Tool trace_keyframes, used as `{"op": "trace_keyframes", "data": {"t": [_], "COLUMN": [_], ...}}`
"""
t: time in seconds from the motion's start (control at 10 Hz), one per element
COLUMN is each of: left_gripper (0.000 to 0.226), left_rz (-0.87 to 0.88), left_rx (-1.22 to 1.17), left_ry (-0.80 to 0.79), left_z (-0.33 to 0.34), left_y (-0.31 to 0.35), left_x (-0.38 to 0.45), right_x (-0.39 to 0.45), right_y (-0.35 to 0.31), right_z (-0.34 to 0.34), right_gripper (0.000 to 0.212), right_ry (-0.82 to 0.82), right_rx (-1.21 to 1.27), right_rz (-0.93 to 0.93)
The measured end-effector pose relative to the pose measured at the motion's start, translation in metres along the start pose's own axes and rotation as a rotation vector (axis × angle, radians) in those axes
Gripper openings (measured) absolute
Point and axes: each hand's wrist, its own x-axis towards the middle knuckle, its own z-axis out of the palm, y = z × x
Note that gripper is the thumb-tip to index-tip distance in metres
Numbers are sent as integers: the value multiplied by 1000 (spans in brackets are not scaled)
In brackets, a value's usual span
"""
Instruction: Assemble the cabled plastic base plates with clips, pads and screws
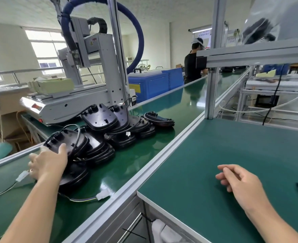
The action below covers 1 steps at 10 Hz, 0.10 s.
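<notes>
1. Left hand (48, 162): its grip closes on the nearest cabled base plate (65, 139), thumb over the rim, apparently to lift it off the heap
2. Stacked base plates (109, 127): piled on the green conveyor belt (144, 151), within the left arm's reach as feed stock
3. Right hand (239, 181): fingers loosely curled and holding nothing, hovering over the worktop (232, 146), probably where the plate is assembled
4. White connector (102, 196): lies loose on the belt, trailing its cable
</notes>
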Motion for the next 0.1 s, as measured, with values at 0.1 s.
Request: {"op": "trace_keyframes", "data": {"t": [0.1], "left_gripper": [59], "left_rz": [116], "left_rx": [8], "left_ry": [63], "left_z": [4], "left_y": [-2], "left_x": [7], "right_x": [2], "right_y": [0], "right_z": [2], "right_gripper": [25], "right_ry": [45], "right_rx": [79], "right_rz": [24]}}
